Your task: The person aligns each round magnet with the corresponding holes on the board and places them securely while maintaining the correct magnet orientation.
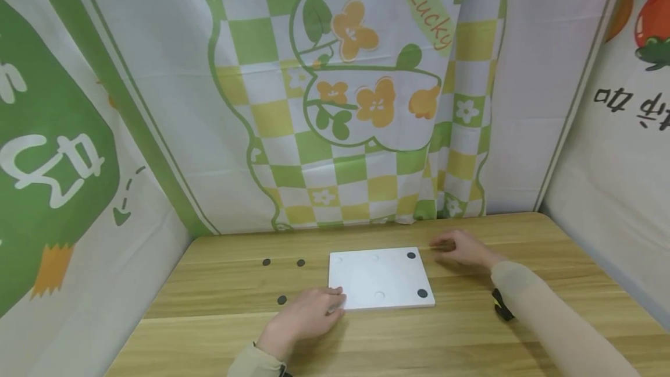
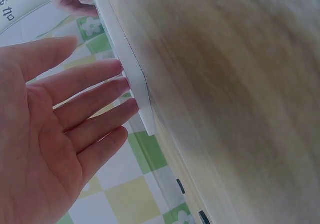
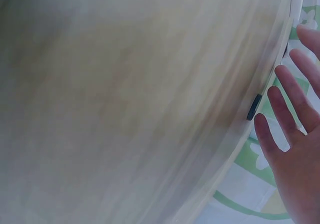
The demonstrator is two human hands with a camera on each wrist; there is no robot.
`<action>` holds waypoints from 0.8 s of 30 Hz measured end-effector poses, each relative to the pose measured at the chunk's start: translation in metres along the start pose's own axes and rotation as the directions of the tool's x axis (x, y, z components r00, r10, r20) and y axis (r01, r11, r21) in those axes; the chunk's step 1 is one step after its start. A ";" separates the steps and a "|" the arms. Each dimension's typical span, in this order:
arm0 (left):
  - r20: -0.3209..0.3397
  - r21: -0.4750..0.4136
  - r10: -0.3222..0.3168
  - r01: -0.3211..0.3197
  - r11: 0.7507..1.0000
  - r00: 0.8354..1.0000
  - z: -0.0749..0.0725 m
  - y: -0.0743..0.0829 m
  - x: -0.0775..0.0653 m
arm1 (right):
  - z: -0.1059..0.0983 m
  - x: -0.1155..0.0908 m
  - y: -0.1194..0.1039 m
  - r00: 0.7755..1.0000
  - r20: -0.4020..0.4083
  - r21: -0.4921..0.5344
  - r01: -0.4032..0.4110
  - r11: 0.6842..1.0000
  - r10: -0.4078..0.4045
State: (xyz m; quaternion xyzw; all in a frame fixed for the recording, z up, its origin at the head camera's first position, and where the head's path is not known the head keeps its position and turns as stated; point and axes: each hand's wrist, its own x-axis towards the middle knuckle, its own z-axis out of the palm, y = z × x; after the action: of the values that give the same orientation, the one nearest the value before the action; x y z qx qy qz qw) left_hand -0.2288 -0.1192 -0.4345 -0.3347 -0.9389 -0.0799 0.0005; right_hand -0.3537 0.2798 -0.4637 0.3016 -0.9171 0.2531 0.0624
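Note:
A white rectangular board (image 1: pixel 382 278) lies flat on the wooden table. It has shallow round recesses, and two black discs (image 1: pixel 411 255) sit at its right end. My left hand (image 1: pixel 309 314) is at the board's near left corner. In the left wrist view, that hand's straight fingers (image 2: pixel 100 100) touch the board's edge (image 2: pixel 131 69). My right hand (image 1: pixel 466 249) is just beyond the board's right side, apart from it. Its fingers (image 3: pixel 287 97) are extended in the right wrist view, close to a black disc (image 3: pixel 254 107) on the table.
Several loose black discs (image 1: pixel 300 262) lie on the table (image 1: pixel 220 284) left of the board. A patterned curtain (image 1: pixel 345 185) hangs along the table's back edge, with printed cloth on both sides. A black strap (image 1: pixel 502 306) is at the right wrist.

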 end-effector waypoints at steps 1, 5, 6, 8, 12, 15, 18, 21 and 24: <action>0.002 -0.004 -0.003 0.003 1.000 1.000 0.000 0.000 0.000 | -0.001 -0.001 0.001 1.000 0.003 -0.005 -0.006 1.000 0.006; -0.004 -0.007 -0.002 0.001 1.000 1.000 -0.002 0.001 -0.001 | -0.003 -0.004 0.003 0.999 0.010 -0.009 -0.031 0.999 0.031; -0.005 -0.007 -0.002 0.002 1.000 1.000 -0.002 0.002 -0.001 | -0.003 -0.005 0.003 0.999 0.012 -0.004 -0.037 0.999 0.037; -0.010 -0.005 0.005 -0.005 1.000 1.000 -0.003 0.002 -0.001 | -0.005 -0.006 0.002 0.999 0.017 -0.004 -0.037 0.999 0.037; -0.010 -0.007 0.011 -0.011 1.000 1.000 -0.004 0.003 -0.002 | -0.007 -0.009 0.002 0.999 0.031 -0.002 -0.033 0.999 0.033; -0.010 -0.005 0.013 -0.013 1.000 1.000 -0.004 0.004 -0.002 | -0.007 -0.011 0.004 0.999 0.031 -0.003 -0.026 1.000 0.026; -0.009 -0.001 0.011 -0.011 1.000 1.000 -0.004 0.004 -0.002 | -0.008 -0.012 0.007 1.000 0.022 -0.007 -0.018 1.000 0.018; -0.005 0.001 0.004 -0.004 1.000 1.000 -0.003 0.003 -0.001 | -0.008 -0.014 0.010 1.000 0.015 -0.005 -0.025 1.000 0.025; -0.004 0.001 -0.002 0.002 1.000 1.000 -0.001 0.001 -0.001 | -0.010 -0.015 0.013 1.000 0.011 -0.020 -0.028 0.999 0.028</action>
State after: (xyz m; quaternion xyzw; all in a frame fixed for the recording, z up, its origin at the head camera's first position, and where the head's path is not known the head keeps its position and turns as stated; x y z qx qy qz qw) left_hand -0.2274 -0.1190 -0.4335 -0.3334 -0.9394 -0.0800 0.0026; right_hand -0.3492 0.3014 -0.4648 0.2895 -0.9241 0.2431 0.0564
